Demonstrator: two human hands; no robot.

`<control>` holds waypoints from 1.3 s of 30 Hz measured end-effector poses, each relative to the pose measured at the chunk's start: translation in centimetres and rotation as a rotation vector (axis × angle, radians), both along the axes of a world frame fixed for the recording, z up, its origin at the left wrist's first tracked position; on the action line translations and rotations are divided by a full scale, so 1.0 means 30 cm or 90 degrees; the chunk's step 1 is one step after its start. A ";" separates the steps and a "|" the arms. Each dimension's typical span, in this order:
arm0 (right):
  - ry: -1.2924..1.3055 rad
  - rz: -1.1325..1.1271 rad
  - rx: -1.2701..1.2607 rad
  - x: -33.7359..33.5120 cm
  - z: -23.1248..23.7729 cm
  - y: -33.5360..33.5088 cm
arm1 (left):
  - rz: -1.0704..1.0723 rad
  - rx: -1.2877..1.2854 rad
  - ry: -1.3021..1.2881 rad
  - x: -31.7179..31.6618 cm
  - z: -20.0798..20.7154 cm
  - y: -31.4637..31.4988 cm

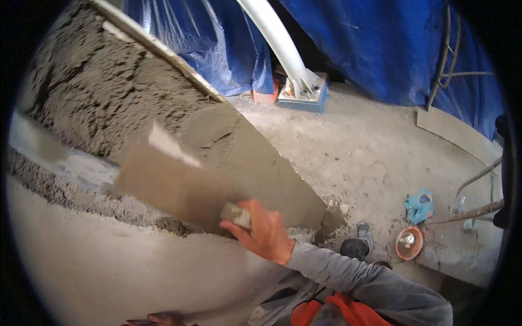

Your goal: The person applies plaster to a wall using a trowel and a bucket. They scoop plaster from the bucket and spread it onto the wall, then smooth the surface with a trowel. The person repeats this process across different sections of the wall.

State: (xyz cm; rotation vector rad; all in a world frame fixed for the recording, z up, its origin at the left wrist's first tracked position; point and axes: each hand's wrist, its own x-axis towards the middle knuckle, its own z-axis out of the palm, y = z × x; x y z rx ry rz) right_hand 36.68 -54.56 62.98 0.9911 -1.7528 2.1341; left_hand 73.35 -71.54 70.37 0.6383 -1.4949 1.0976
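My right hand [266,231] is closed around the stubby handle of a plastering float [174,182]. The float's broad flat plate, smeared by motion, lies over a bed of wet grey mortar [92,87]. Smooth mortar shows to the right of the plate and rough, lumpy mortar to the far left. Beneath the plate's left end runs a pale flat strip [81,165] along the mortar's near side. At the bottom edge, only some fingers of my left hand [163,319] show, stretched out, with no object visible in them.
A thin board edge [163,57] borders the mortar's far side. Beyond stand a white post [283,49] on a blue-edged base and blue tarpaulins [375,49]. On the right are an orange-rimmed bucket [409,243], a light-blue bag [419,206] and bent poles. My shoe [365,233] is on the floor.
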 end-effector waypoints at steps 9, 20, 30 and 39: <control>-0.337 -0.151 -0.035 -0.129 -0.527 -0.051 | -0.145 -0.153 -0.228 -0.054 0.023 -0.051; -0.733 0.008 -0.104 -0.036 -0.586 -0.059 | -0.033 -0.191 -0.325 0.051 0.011 -0.070; -0.174 -0.026 -0.003 0.064 -0.316 -0.035 | -0.157 -0.277 -0.383 -0.108 0.009 -0.049; -0.576 -0.191 0.057 0.017 -1.043 -0.062 | -0.065 -0.255 -0.455 0.040 0.012 -0.119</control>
